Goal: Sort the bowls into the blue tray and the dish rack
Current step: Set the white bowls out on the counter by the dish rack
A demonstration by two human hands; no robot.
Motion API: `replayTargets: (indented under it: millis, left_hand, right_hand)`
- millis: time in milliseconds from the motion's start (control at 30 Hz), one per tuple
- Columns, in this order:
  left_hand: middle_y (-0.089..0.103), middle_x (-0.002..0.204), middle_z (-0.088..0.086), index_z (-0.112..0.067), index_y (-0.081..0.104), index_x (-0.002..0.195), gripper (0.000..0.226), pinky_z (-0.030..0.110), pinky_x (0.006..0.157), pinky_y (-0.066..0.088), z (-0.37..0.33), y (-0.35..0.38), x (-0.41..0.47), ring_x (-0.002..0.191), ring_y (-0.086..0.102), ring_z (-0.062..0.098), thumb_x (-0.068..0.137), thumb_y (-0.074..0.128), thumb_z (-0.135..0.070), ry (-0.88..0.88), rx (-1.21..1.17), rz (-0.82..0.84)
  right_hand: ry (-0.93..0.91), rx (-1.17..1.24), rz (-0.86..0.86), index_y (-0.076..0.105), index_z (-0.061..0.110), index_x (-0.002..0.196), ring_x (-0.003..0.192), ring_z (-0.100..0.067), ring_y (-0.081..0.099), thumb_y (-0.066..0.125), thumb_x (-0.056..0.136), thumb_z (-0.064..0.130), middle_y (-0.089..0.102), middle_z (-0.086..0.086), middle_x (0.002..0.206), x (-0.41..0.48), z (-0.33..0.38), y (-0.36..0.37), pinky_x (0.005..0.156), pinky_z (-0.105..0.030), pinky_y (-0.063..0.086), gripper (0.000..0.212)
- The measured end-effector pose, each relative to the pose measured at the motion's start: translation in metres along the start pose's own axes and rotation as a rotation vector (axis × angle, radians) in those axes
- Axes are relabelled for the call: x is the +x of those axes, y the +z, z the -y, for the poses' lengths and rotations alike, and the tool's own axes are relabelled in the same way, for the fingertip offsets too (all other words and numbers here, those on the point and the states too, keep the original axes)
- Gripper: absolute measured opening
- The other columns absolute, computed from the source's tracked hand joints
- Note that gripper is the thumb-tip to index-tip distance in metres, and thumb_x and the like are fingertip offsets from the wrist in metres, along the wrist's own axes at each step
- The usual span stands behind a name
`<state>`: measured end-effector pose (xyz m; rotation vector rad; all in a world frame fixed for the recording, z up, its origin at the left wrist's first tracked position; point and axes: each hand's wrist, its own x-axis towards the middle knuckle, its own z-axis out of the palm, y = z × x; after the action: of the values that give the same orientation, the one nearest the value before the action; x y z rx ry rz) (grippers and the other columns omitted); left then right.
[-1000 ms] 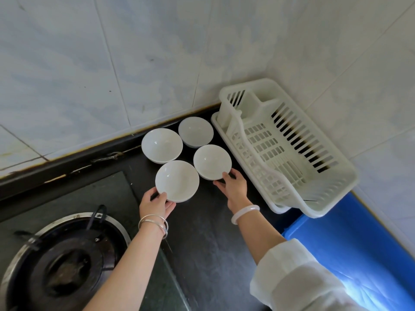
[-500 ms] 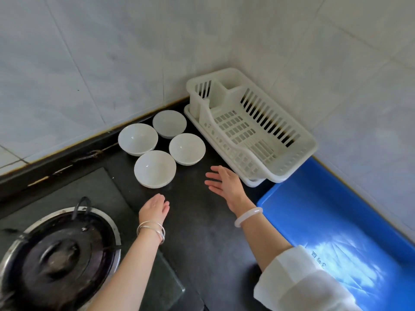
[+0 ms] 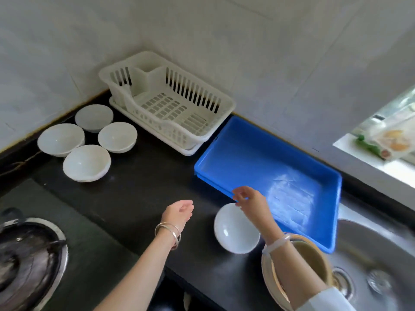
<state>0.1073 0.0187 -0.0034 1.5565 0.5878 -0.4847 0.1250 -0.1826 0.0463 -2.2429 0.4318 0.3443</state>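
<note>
Several white bowls stand grouped on the black counter at the left, the nearest bowl [image 3: 87,162] in front. Another white bowl [image 3: 235,228] stands alone near the counter's front, beside the blue tray [image 3: 226,151]. The white dish rack [image 3: 170,104] sits in the corner with nothing in it; the blue tray holds nothing either. My right hand [image 3: 250,198] hovers over the lone bowl's far rim, fingers loosely apart, holding nothing. Left of that bowl, my left hand [image 3: 179,212] hangs above the counter with curled, apart fingers and nothing in it.
A gas burner [image 3: 24,261] sits at the lower left. A tan bowl [image 3: 310,261] lies under my right forearm at the edge of the steel sink [image 3: 377,265]. A window sill with packets [image 3: 386,142] is at the right.
Both hands have pulled back from the grouped bowls and moved right toward the blue tray. My view has swung right, showing the lone bowl, the sink and the window.
</note>
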Motion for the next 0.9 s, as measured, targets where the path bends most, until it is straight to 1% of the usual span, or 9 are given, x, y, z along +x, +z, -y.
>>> replayTargets:
  millis: [67,167,200,300,400,500,667,800,900]
  left_hand:
    - [0.065,0.105,0.005,-0.011,0.061,0.119,0.03,0.033,0.093,0.05,0.007,0.024,-0.007,0.093,0.062,0.018,0.09,0.055,-0.013,-0.009,0.092,0.094]
    - [0.063,0.1,-0.002,-0.017,0.056,0.126,0.036,0.026,0.078,0.05,0.013,0.049,-0.019,0.094,0.06,0.016,0.091,0.052,-0.015,-0.043,0.148,0.22]
    - [0.063,0.102,-0.002,-0.019,0.055,0.126,0.036,0.026,0.077,0.05,0.015,0.054,-0.021,0.096,0.06,0.017,0.091,0.051,-0.015,-0.037,0.168,0.238]
    - [0.061,0.111,0.003,-0.019,0.053,0.128,0.038,0.036,0.088,0.052,0.019,0.059,-0.023,0.106,0.058,0.023,0.092,0.048,-0.011,-0.028,0.186,0.24]
    - [0.059,0.111,0.002,-0.018,0.049,0.131,0.041,0.034,0.087,0.051,0.019,0.06,-0.023,0.107,0.057,0.023,0.092,0.048,-0.008,-0.05,0.163,0.231]
    - [0.059,0.107,0.002,-0.017,0.049,0.132,0.042,0.034,0.086,0.049,0.02,0.061,-0.023,0.101,0.057,0.022,0.091,0.048,-0.005,-0.065,0.098,0.223]
    - [0.061,0.102,0.003,-0.014,0.049,0.131,0.041,0.034,0.085,0.048,0.025,0.063,-0.023,0.096,0.058,0.02,0.091,0.048,-0.004,-0.102,0.024,0.223]
    - [0.061,0.1,0.005,-0.011,0.05,0.129,0.038,0.035,0.087,0.049,0.028,0.062,-0.022,0.096,0.059,0.022,0.092,0.048,-0.004,-0.129,-0.023,0.238]
    - [0.063,0.096,0.006,-0.009,0.051,0.126,0.035,0.035,0.081,0.05,0.028,0.062,-0.021,0.096,0.06,0.026,0.091,0.049,-0.002,-0.14,-0.075,0.241]
  right_hand:
    - [0.034,-0.072,-0.076,0.068,0.017,0.103,0.085,-0.02,0.063,0.05,0.094,0.019,0.069,-0.003,0.099,-0.009,-0.023,-0.01,0.07,-0.024,0.041,0.02]
    - [0.108,-0.154,-0.125,0.067,0.013,0.104,0.1,-0.026,0.059,0.052,0.091,0.016,0.069,-0.008,0.102,-0.02,-0.05,-0.016,0.074,-0.027,0.038,0.02]
    - [0.131,-0.164,-0.119,0.066,0.013,0.104,0.099,-0.026,0.059,0.054,0.09,0.017,0.068,-0.008,0.101,-0.023,-0.056,-0.017,0.072,-0.027,0.038,0.019]
    - [0.187,-0.187,-0.108,0.064,0.017,0.099,0.082,-0.019,0.053,0.058,0.086,0.023,0.065,-0.002,0.091,-0.029,-0.067,-0.016,0.064,-0.027,0.035,0.015]
    - [0.191,-0.199,-0.149,0.061,0.021,0.088,0.072,-0.016,0.049,0.063,0.082,0.023,0.058,0.005,0.078,-0.031,-0.068,-0.014,0.053,-0.025,0.033,0.007]
    - [0.189,-0.25,-0.141,0.052,0.022,0.081,0.064,-0.013,0.046,0.071,0.078,0.022,0.052,0.006,0.074,-0.03,-0.066,-0.013,0.047,-0.021,0.025,0.019]
    - [0.158,-0.339,-0.135,0.057,0.016,0.084,0.07,-0.02,0.048,0.06,0.083,0.013,0.062,-0.004,0.085,-0.025,-0.059,-0.017,0.047,-0.024,0.027,0.004]
    - [0.117,-0.415,-0.151,0.061,0.012,0.097,0.074,-0.025,0.05,0.05,0.09,0.014,0.066,-0.01,0.094,-0.027,-0.057,-0.019,0.058,-0.026,0.033,0.014]
    - [0.094,-0.413,-0.172,0.061,0.013,0.106,0.081,-0.028,0.056,0.049,0.093,0.017,0.066,-0.012,0.097,-0.03,-0.056,-0.022,0.062,-0.026,0.035,0.018]
